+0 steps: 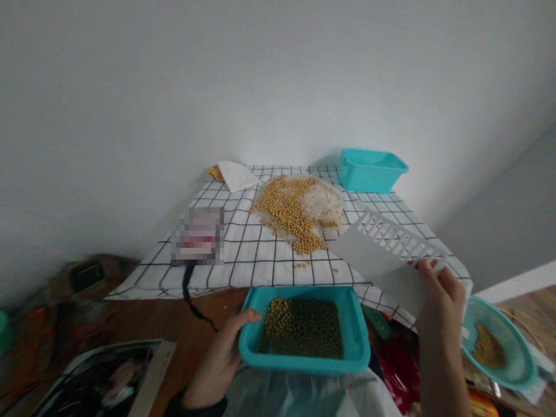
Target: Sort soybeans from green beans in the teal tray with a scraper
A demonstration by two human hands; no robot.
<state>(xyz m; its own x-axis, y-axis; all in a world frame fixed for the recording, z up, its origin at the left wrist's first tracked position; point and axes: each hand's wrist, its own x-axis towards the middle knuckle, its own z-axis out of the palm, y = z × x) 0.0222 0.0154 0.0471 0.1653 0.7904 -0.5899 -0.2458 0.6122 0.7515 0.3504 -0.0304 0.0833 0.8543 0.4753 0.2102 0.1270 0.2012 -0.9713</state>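
Note:
My left hand (228,341) is closed on the left rim of a turquoise plastic basin (304,364), its thumb over the edge. Soybeans (302,330) lie in the basin, which sits below the table's front edge. In my right hand (441,289) is a flat grey plastic panel (373,255) with a row of slots along its upper edge. The panel tilts over the right side of the table, its far corner near a pile of soybeans (286,208). That pile is spread on a round translucent mat (324,202), with several loose beans in front.
A second turquoise basin (371,172) stands at the back right of the checkered tablecloth (243,255). White paper (234,175) lies at the back left, and a blurred-out object (197,236) with a black strap at the left. A round basin (499,347) stands low on the right.

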